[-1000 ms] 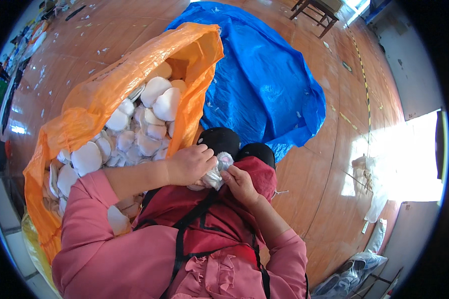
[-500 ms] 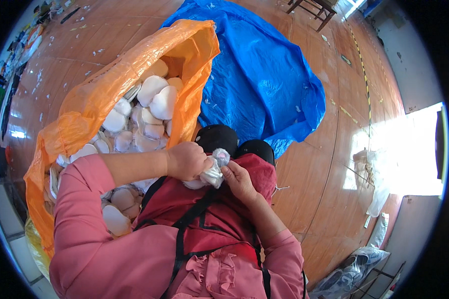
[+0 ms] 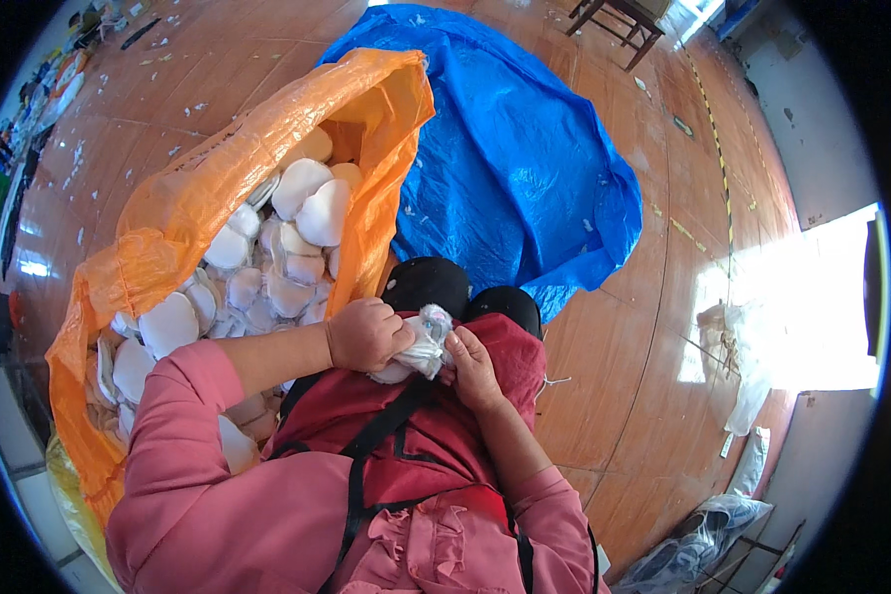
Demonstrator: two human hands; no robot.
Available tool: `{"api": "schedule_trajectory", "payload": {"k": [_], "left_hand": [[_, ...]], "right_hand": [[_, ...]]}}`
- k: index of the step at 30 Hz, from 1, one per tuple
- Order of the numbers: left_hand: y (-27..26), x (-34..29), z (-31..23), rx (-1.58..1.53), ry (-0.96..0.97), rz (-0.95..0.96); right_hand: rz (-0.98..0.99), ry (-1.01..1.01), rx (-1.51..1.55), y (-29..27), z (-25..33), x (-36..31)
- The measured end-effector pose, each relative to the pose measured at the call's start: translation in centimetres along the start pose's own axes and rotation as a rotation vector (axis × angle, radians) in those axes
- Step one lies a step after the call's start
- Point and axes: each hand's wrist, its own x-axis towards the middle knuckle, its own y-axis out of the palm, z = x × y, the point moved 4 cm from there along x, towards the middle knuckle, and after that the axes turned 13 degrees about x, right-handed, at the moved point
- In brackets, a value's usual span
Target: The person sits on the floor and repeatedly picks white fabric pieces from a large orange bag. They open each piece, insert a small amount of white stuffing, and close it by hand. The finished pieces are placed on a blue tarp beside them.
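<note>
Over my lap, both hands work on a small white fabric piece [image 3: 424, 348] with a fluffy grey-and-pink end at its top. My left hand [image 3: 364, 335] is closed in a fist on the cloth's left side. My right hand [image 3: 473, 368] pinches its right edge between thumb and fingers. The fabric is bunched and stretched between the two hands; its underside is hidden. A flat, pale rounded piece [image 3: 391, 374] shows just below my left hand. Under it all lies a dark red apron [image 3: 366, 436] with black straps.
At my left an open orange sack [image 3: 267, 109] holds many white and beige rounded pads [image 3: 300, 188]. A blue plastic sheet or bag [image 3: 515, 168] spreads on the floor ahead. Far right stands a wooden chair [image 3: 619, 25]; clear plastic bags [image 3: 693, 544] lie by the right wall.
The fluffy grey-and-pink end sat higher and showed more fully before; now it is sunk partly into the white fabric. My right hand has shifted slightly right and down, stretching the cloth wider.
</note>
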Motion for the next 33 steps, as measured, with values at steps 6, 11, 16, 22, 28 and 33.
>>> {"api": "schedule_trajectory", "payload": {"k": [6,11,16,22,28,33], "left_hand": [[-0.1,0.2,0.9,-0.154,0.044,0.081],[0.3,0.9,1.9,-0.24,0.154,0.106],[0.3,0.7,2.4,-0.257,0.163,0.088],[0.5,-0.3,1.2,-0.204,-0.106,-0.013],[1.0,-0.4,1.1,-0.217,-0.37,-0.049],[2.3,0.1,0.3,-0.241,-0.628,-0.09]], "right_hand": [[0.057,-0.517,-0.668,1.3,3.2,0.3],[0.518,-0.627,-0.955,3.7,6.6,1.5],[0.558,-0.5,-0.896,3.6,5.3,2.4],[0.175,-0.672,-0.798,4.2,3.9,1.1],[-0.114,-0.787,-0.631,3.0,1.0,1.8],[-0.305,-0.754,-0.527,2.9,1.7,3.0]]}}
